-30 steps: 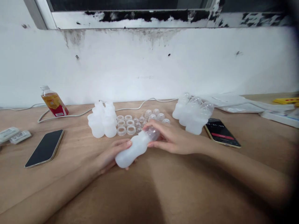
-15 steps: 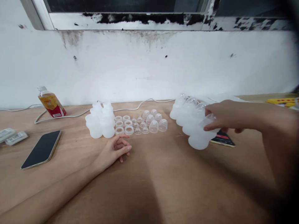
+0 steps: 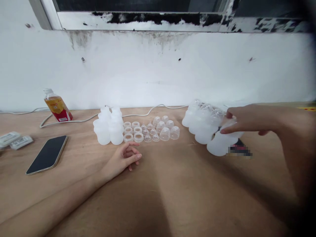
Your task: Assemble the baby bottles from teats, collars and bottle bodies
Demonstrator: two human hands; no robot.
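Note:
My right hand (image 3: 249,121) grips the clear domed cap of a white baby bottle (image 3: 218,144) from above, at the near end of a cluster of capped baby bottles (image 3: 201,121). My fingers partly hide the cap. On the table, my left hand (image 3: 128,156) rests holding nothing, fingers loosely bent and apart. Just beyond it are several white screw rings (image 3: 128,137), clear nipples (image 3: 147,137) and clear domed caps (image 3: 164,134) in rows. Uncapped white bottles (image 3: 103,131) stand grouped to their left.
A dark phone (image 3: 47,154) lies at the left, near small white packets (image 3: 21,142). Behind it stands a drink bottle (image 3: 58,107). A white cable (image 3: 148,112) runs along the back by the wall. A pixelated dark object (image 3: 239,149) lies under my right hand.
My right hand has moved a little to the right with the bottle, away from the other capped ones. The view has shifted slightly; my left hand rests in the same place.

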